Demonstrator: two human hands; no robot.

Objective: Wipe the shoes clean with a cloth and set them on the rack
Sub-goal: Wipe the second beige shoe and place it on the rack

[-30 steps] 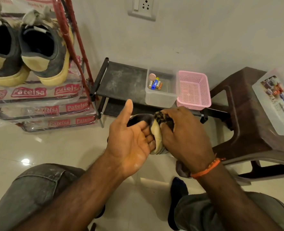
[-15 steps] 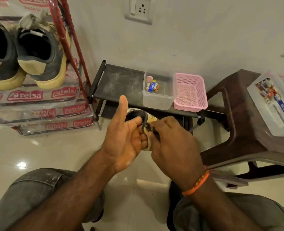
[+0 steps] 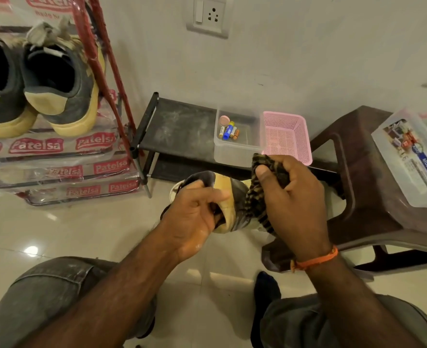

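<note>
Glossy tile floor, white wall w/ socket, brown plastic stool

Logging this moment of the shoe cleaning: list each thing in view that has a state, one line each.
left hand: grips the shoe at its heel
right hand: grips the cloth
shoe: held off the floor, not on a rack
cloth: bunched, pressed to the shoe
pair of shoes: on the red rack, heels outward
clear tub: lidless, batteries inside
pink basket: tilted
</note>
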